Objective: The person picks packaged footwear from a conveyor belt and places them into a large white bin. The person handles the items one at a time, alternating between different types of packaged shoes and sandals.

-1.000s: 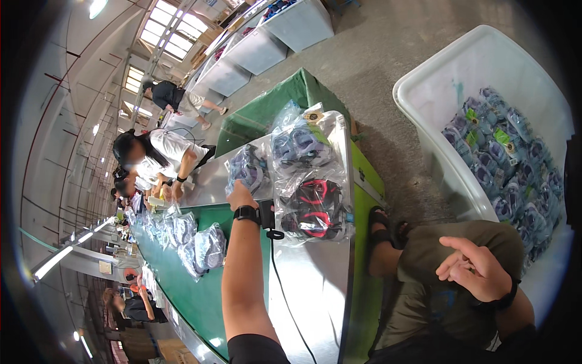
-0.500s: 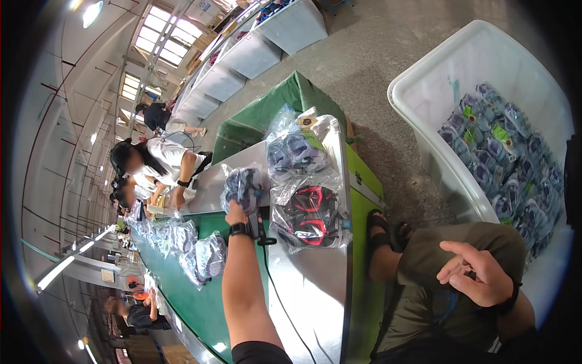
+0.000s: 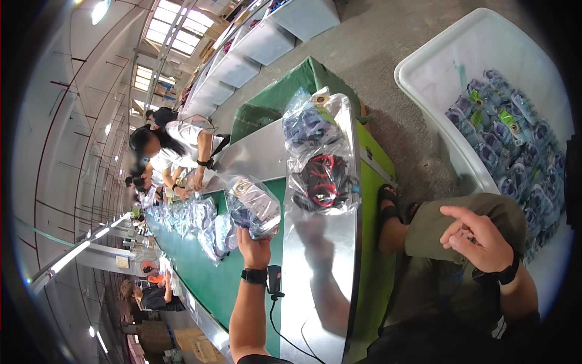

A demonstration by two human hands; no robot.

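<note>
My left hand (image 3: 254, 250) is closed on the lower end of a clear bag of blue-grey sandals (image 3: 257, 205), held tilted over the green belt (image 3: 212, 285); a pale sole shows through the plastic. On the metal table edge (image 3: 291, 255) lie a bag of black and red sandals (image 3: 325, 182) and, farther off, a bag of blue-grey sandals (image 3: 309, 126). More bagged sandals (image 3: 209, 221) are heaped on the belt beyond my hand. My right hand (image 3: 479, 239) hovers above my thigh, index finger stretched and the others loosely curled, with nothing visible in it.
A small black device (image 3: 274, 280) with a cable stands by my left wrist. To the right is a large white bin (image 3: 418, 115) of bagged sandals. A green fabric-lined bin (image 3: 260, 103) adjoins the table's far end. A co-worker in white (image 3: 185, 139) works across the belt.
My left hand has turned and lifted the bagged sandals, so the sole now shows. My view has shifted slightly. My right hand stays over my thigh.
</note>
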